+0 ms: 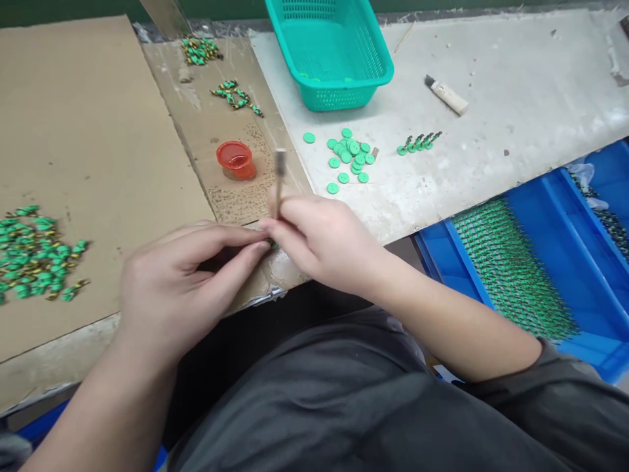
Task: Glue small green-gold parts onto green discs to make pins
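My left hand (181, 282) is closed in a pinch at the table's front edge, thumb and forefinger on a small green piece (272, 243), mostly hidden by the fingers. Right beside it, my right hand (319, 236) grips a thin brush-like stick (279, 177), which stands nearly upright with its dark grey end on top; its lower end is hidden. Just beyond the hands sits a small red cup (236, 160) of liquid. Green button-like discs (351, 147) lie loose on the white board, and a short row of discs with dark upright pieces (417, 143) stands to their right.
A teal plastic basket (339, 95) stands at the back. Piles of small green, black and yellow figures lie on the cardboard at left (39, 255) and farther back (200, 50). A whitish tube (447, 96) lies at right. Below, a blue tray (555, 223) holds rows of green pieces.
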A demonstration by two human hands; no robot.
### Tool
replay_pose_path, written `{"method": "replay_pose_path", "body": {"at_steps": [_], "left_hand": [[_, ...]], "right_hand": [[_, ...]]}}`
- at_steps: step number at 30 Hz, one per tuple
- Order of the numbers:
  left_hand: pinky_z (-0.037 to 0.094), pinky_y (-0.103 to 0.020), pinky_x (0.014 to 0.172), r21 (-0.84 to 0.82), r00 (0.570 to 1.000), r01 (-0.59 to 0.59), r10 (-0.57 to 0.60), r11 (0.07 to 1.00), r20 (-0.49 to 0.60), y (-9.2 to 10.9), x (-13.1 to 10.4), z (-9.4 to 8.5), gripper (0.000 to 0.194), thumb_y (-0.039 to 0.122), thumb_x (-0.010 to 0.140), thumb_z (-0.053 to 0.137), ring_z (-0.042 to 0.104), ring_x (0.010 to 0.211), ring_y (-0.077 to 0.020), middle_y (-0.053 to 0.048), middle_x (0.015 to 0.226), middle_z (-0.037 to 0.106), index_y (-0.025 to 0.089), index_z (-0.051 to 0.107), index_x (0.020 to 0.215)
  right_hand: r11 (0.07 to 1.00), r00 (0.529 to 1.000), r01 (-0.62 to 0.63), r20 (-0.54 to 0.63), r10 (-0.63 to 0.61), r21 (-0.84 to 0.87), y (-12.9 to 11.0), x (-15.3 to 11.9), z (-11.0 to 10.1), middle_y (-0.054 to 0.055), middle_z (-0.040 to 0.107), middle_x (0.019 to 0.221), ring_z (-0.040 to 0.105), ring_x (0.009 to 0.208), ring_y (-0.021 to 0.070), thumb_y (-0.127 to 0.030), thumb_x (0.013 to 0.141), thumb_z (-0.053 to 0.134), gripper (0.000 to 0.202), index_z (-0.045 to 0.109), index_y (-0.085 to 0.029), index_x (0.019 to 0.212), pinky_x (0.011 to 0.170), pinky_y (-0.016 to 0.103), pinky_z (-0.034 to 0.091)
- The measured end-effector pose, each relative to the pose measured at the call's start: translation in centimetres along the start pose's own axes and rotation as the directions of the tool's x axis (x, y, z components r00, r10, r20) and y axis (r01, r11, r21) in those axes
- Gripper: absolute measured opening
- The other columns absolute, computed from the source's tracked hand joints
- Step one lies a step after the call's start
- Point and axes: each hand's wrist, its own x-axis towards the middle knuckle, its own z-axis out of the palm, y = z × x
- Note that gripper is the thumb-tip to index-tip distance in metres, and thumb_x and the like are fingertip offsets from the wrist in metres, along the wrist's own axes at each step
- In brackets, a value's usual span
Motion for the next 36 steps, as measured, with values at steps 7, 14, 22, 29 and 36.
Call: {"method": "replay_pose_path", "body": {"at_steps": [7,14,22,29,36], "left_hand": [[0.061,-0.020,0.091,0.008,1.000,-0.008,0.008,1.000,-0.001,-0.4,0.2,-0.1,0.010,0.038,0.113,0.088,0.087,0.098,-0.0103,0.006,0.115,0.095,0.034,0.096,0.118],[0.060,-0.018,0.090,-0.005,0.999,-0.025,0.025,1.000,0.021,-0.5,0.2,-0.2,0.013,0.038,0.115,0.086,0.086,0.098,-0.0096,0.004,0.115,0.095,0.031,0.096,0.118],[0.059,-0.022,0.091,-0.003,0.999,-0.040,0.040,0.999,-0.004,-0.5,0.0,0.1,0.016,0.042,0.116,0.083,0.084,0.096,-0.0116,0.005,0.111,0.094,0.032,0.095,0.117],[0.058,-0.023,0.091,-0.004,0.999,-0.041,0.041,0.999,0.010,-0.2,0.0,0.0,0.014,0.042,0.116,0.083,0.084,0.096,-0.0115,0.006,0.110,0.093,0.033,0.095,0.116],[0.059,-0.022,0.092,-0.017,0.998,-0.051,0.051,0.999,0.027,-0.2,0.1,-0.1,0.017,0.038,0.118,0.079,0.083,0.095,-0.0113,0.005,0.107,0.092,0.030,0.092,0.111]], "right_hand": [[0.999,0.991,-0.036,-0.127,0.038,0.019,-0.1,-2.1,1.0,0.005,0.076,0.110,0.079,0.102,0.0220,-0.045,0.133,0.048,0.042,0.070,-0.027,0.102,0.100,0.036,0.066],[0.998,0.994,-0.055,-0.093,0.057,0.017,-0.6,-2.0,0.9,0.006,0.075,0.108,0.079,0.108,0.0244,-0.042,0.133,0.047,0.040,0.071,-0.026,0.105,0.106,0.039,0.068],[0.995,0.980,0.093,-0.180,-0.087,0.022,0.4,-2.1,1.9,0.003,0.074,0.106,0.081,0.107,0.0208,-0.047,0.136,0.044,0.039,0.071,-0.023,0.124,0.099,0.033,0.064],[0.996,0.973,0.092,-0.210,-0.094,-0.020,0.0,-2.2,1.9,0.001,0.074,0.106,0.079,0.103,0.0183,-0.044,0.137,0.043,0.038,0.069,-0.023,0.119,0.096,0.031,0.062],[0.989,0.986,0.072,-0.140,-0.090,-0.129,-1.2,-1.9,1.6,0.003,0.074,0.102,0.077,0.097,0.0204,-0.043,0.137,0.042,0.038,0.069,-0.023,0.120,0.091,0.033,0.059]]}}
